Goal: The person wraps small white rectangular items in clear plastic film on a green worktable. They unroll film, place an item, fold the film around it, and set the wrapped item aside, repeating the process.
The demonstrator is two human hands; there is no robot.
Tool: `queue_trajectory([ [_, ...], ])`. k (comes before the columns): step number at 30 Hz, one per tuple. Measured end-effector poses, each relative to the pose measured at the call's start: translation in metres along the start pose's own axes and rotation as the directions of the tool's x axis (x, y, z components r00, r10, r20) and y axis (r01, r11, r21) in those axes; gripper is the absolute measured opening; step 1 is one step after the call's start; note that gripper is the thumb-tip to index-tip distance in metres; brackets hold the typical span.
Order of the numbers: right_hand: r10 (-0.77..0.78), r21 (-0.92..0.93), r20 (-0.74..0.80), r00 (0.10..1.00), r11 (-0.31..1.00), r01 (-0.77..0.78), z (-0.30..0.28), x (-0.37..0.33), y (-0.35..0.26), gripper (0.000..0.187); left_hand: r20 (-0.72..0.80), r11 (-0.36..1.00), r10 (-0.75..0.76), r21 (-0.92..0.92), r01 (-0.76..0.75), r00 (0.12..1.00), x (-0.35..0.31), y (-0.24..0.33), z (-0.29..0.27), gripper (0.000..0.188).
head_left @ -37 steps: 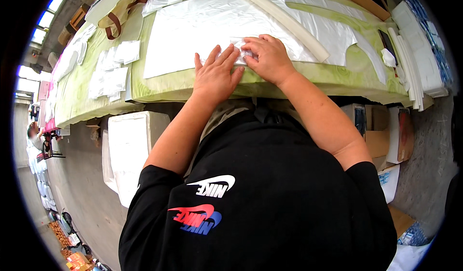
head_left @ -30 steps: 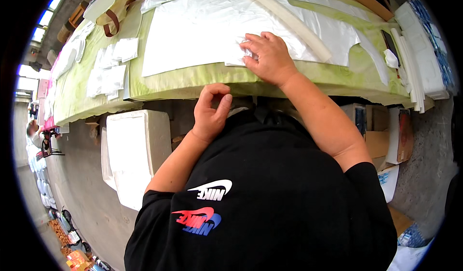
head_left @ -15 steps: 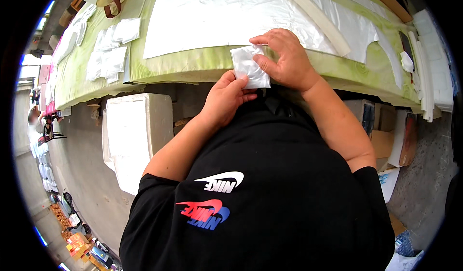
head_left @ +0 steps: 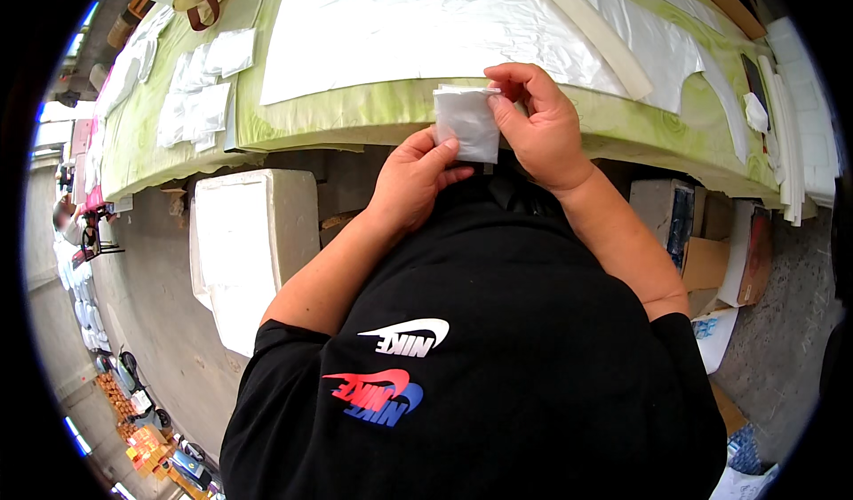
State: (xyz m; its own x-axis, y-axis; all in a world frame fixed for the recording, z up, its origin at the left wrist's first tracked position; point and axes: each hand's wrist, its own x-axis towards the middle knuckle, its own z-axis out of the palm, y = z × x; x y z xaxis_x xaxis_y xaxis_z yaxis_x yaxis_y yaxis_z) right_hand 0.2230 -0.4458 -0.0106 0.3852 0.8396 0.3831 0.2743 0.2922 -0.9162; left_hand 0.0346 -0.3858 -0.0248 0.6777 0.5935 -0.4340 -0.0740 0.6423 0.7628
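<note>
In front of my body, just off the table's near edge, I hold a small flat plastic packet (head_left: 469, 120), whitish and shiny. My left hand (head_left: 410, 182) is closed on its lower left edge, thumb lying on the face turned up to me. At the top right corner, my right hand (head_left: 544, 137) pinches the packet between thumb and forefinger, its other fingers curled. Along the top edge a thin fold or flap shows. What is inside the packet I cannot make out.
The table (head_left: 355, 116) has a green cover, with a large white plastic sheet (head_left: 382, 33) on it. Similar packets (head_left: 203, 109) lie in piles at the left. A long pale strip (head_left: 613, 51) crosses the sheet. Below stand a white foam box (head_left: 238, 233) and cartons (head_left: 706, 264).
My right hand has gone from fingers spread over the packet to pinching its top right corner. The packet now stands straighter, its top edge more level.
</note>
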Motion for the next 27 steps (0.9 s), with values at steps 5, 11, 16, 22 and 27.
queue_trajectory([
  [5, 0.151, 0.222, 0.084, 0.985, 0.961, -0.166, 0.003, -0.01, -0.005, 0.028, 0.153, 0.996, -0.028, -0.076, 0.04, 0.988, -0.005, 0.008, 0.004, 0.035],
  [11, 0.119, 0.178, 0.071, 0.99, 0.975, -0.13, 0.007, -0.008, -0.006, 0.028, 0.072, 0.995, 0.086, 0.038, -0.088, 0.994, -0.001, 0.005, 0.006, 0.038],
  [16, 0.128, 0.184, 0.084, 0.988, 0.973, -0.141, 0.012, -0.009, -0.007, 0.03, -0.071, 0.972, 0.232, -0.025, -0.234, 0.97, 0.0, 0.007, -0.004, 0.036],
  [22, -0.014, 0.156, 0.048, 0.999, 0.988, 0.006, 0.009, -0.008, 0.005, 0.032, -0.388, 0.831, 0.556, 0.253, -0.495, 0.735, -0.01, 0.077, -0.045, 0.043],
  [27, -0.055, 0.042, 0.121, 0.991, 0.998, 0.05, 0.01, -0.005, 0.0, 0.028, -0.241, 0.343, 0.897, 0.908, -0.24, 0.372, -0.007, 0.166, -0.177, 0.039],
])
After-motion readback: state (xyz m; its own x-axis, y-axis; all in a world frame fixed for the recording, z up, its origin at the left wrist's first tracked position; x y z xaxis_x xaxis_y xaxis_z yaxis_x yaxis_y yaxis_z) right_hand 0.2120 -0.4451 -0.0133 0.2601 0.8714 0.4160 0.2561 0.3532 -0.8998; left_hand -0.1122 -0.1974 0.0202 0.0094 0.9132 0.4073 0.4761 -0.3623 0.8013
